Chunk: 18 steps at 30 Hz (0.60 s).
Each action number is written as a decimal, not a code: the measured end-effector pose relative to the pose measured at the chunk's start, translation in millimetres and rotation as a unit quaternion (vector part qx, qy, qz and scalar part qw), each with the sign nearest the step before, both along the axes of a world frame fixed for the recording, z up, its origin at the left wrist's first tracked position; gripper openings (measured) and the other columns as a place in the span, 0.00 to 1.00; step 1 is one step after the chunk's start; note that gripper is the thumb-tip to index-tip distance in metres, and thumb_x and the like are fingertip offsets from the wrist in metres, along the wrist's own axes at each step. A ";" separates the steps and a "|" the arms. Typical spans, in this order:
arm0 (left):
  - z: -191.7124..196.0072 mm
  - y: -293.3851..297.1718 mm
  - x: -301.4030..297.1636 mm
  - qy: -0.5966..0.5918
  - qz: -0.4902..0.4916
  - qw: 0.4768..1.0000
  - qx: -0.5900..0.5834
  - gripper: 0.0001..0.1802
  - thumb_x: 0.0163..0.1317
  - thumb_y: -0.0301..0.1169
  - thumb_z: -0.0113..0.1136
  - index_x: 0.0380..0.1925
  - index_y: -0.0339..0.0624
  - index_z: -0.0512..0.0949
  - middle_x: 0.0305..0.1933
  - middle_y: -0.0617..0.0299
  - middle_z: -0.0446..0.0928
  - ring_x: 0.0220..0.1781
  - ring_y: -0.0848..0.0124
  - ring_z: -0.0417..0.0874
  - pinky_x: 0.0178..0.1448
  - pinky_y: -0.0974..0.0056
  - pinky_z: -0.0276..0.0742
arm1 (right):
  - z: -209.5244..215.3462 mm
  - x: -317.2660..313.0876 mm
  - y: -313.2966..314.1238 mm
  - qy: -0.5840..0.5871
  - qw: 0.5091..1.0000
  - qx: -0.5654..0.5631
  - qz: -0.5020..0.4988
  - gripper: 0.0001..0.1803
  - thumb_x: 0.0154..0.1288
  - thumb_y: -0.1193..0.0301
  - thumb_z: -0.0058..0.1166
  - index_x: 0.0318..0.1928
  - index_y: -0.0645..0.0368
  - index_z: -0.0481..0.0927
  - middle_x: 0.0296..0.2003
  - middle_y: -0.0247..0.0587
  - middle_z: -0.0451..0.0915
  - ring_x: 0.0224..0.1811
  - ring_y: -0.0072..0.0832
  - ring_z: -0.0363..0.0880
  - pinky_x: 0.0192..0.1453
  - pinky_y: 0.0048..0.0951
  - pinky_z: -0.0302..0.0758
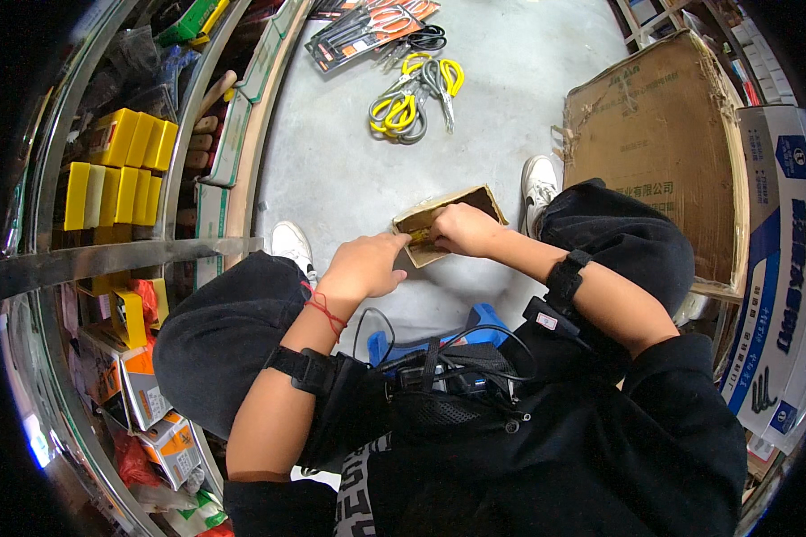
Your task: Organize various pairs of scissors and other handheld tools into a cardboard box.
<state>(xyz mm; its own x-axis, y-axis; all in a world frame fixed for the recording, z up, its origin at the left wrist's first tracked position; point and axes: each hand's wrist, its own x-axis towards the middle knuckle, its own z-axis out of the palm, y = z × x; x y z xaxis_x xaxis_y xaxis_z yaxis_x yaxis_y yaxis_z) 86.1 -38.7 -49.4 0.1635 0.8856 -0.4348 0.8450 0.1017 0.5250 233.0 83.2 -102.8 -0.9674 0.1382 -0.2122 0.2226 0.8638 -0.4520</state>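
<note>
A small open brown cardboard box (484, 199) is held between my knees above the grey concrete floor. My left hand (367, 266) grips the box's near left edge, a red string around its wrist. My right hand (461, 228) reaches into the box, fingers closed around something yellow inside; what exactly it is stays hidden. Both forearms wear black straps.
Yellow-handled scissors (412, 94) and carded scissors (363, 31) lie on the floor ahead. Metal shelves (107, 255) with yellow boxes (121, 166) curve along the left. A large brown carton (663, 134) and a white-blue carton (784, 251) stand at the right. A blue stool (484, 318) is under me.
</note>
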 end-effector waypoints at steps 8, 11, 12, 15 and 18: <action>-3.7 1.7 1.8 -0.024 -0.021 0.999 -0.040 0.22 0.43 0.35 0.52 0.40 0.40 0.67 0.39 0.51 0.70 0.42 0.58 0.69 0.45 0.62 0.65 | 1.5 1.4 -6.1 -0.080 0.996 -0.046 0.021 0.07 0.36 0.73 0.49 0.21 0.58 0.76 0.20 0.48 0.74 0.25 0.39 0.73 0.31 0.33 0.70; -4.7 1.3 1.2 -0.029 -0.025 0.998 -0.043 0.21 0.43 0.35 0.52 0.39 0.39 0.68 0.40 0.51 0.70 0.42 0.58 0.69 0.45 0.62 0.65 | 7.5 1.3 -8.5 -0.084 0.996 -0.032 0.007 0.07 0.36 0.73 0.49 0.22 0.59 0.76 0.21 0.48 0.74 0.25 0.39 0.73 0.32 0.33 0.70; -3.6 2.0 1.6 -0.026 -0.026 0.998 -0.046 0.21 0.43 0.35 0.52 0.39 0.39 0.68 0.40 0.51 0.70 0.42 0.58 0.69 0.45 0.62 0.65 | 8.6 1.1 -8.7 -0.091 0.996 -0.014 0.006 0.07 0.36 0.73 0.48 0.21 0.60 0.75 0.22 0.49 0.74 0.26 0.39 0.73 0.33 0.33 0.70; -6.8 3.4 1.8 -0.025 -0.029 0.998 -0.047 0.21 0.42 0.35 0.52 0.39 0.39 0.68 0.39 0.51 0.70 0.42 0.58 0.70 0.45 0.61 0.65 | 7.4 0.3 -10.7 -0.100 0.995 0.019 0.000 0.07 0.37 0.74 0.48 0.21 0.62 0.75 0.22 0.50 0.73 0.26 0.40 0.74 0.33 0.33 0.71; -7.7 4.9 2.0 -0.020 -0.025 0.999 -0.039 0.22 0.41 0.35 0.53 0.39 0.39 0.68 0.38 0.51 0.70 0.41 0.57 0.70 0.45 0.61 0.65 | 1.2 0.5 -11.2 -0.087 0.995 0.049 -0.021 0.06 0.38 0.75 0.47 0.21 0.64 0.74 0.22 0.50 0.73 0.27 0.39 0.74 0.32 0.32 0.71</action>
